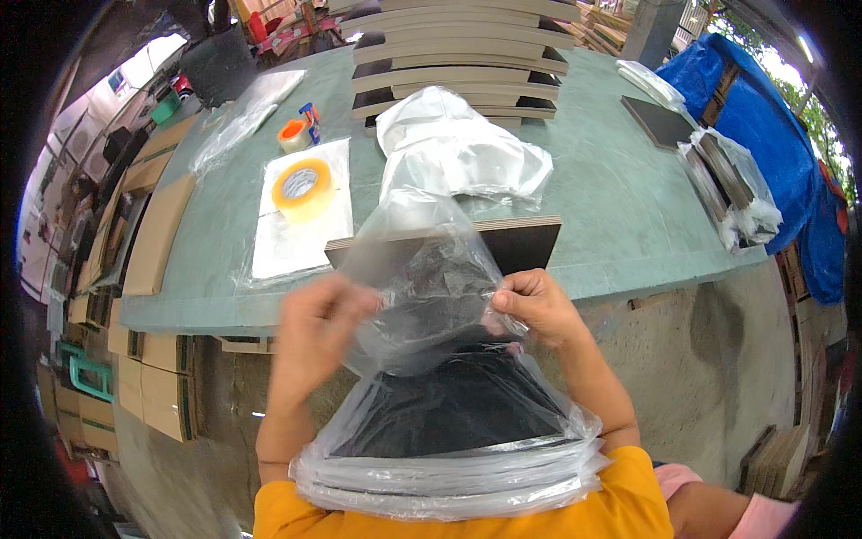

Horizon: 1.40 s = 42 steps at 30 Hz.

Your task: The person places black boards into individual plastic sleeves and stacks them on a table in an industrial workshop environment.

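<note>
A clear plastic bag (pixel 431 269) is stretched between my hands at the table's near edge. My right hand (pixel 537 305) is closed, pinching the bag's right side between thumb and fingers. On the opposite side my left hand (pixel 328 316), smeared by motion, has its fingers closed at the bag's edge. Behind the film stand several dark boards (pixel 530 242) on edge, partly hidden by it. Close to my body lies a stack of black panels in clear plastic (pixel 449 481). Past the boards sits a heap of clear bags (pixel 458 144).
Yellowish tape (pixel 301 186) lies on flat plastic bags (pixel 269 247) on the green table (pixel 611 216). Beyond it is an orange tape roll (pixel 293 135). Board stacks (pixel 458 45) rise at the far side. Wrapped boards (pixel 732 184) lie right. Someone's pink-sleeved arm (pixel 709 503) shows lower right.
</note>
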Available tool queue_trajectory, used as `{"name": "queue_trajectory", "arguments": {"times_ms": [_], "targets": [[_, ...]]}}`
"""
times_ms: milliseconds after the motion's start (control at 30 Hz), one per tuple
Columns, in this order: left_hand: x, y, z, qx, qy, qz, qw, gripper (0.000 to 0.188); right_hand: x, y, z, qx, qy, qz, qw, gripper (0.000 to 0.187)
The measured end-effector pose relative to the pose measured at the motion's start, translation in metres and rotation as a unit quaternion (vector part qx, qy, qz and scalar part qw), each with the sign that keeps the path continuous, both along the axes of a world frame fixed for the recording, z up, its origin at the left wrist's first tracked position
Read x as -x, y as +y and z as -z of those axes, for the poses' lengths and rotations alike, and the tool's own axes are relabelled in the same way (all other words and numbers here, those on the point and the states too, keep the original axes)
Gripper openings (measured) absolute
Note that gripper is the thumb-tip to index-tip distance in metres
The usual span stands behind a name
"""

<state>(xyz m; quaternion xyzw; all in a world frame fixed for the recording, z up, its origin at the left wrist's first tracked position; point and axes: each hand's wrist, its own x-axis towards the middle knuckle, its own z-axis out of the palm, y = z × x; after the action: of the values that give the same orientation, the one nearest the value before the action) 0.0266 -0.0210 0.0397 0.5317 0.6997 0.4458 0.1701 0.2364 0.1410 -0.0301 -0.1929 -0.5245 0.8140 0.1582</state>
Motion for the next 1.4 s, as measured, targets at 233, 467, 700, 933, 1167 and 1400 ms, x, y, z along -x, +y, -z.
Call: {"name": "queue_trajectory", "arguments": {"times_ms": [233,467,700,933,1167,1400], "targets": [[-0.030,0.030,0.040,0.055,-0.237,0.145,0.959,0.016,0.030,-0.019,0.010,0.145,0.075,-0.007,0.987,0.024],[0.035,-0.011,0.029,0.068,-0.149,-0.066,0.984,0.014,0.011,-0.007,-0.004,0.090,0.067,-0.037,0.993,0.016],[-0.023,0.026,0.042,0.005,-0.185,0.108,0.977,0.015,0.033,-0.015,0.000,0.216,0.200,-0.005,0.956,0.020],[0.052,-0.007,0.019,-0.253,-0.012,-0.233,0.939,0.019,0.029,-0.016,-0.008,0.005,0.067,0.001,0.998,0.017],[-0.041,0.019,0.041,0.012,-0.163,0.195,0.967,0.021,0.033,-0.021,-0.079,-0.278,0.231,0.159,0.919,0.027],[-0.011,0.032,0.037,0.027,-0.133,0.146,0.980,0.020,0.028,0.008,-0.047,0.080,0.110,0.053,0.989,0.033]]}}
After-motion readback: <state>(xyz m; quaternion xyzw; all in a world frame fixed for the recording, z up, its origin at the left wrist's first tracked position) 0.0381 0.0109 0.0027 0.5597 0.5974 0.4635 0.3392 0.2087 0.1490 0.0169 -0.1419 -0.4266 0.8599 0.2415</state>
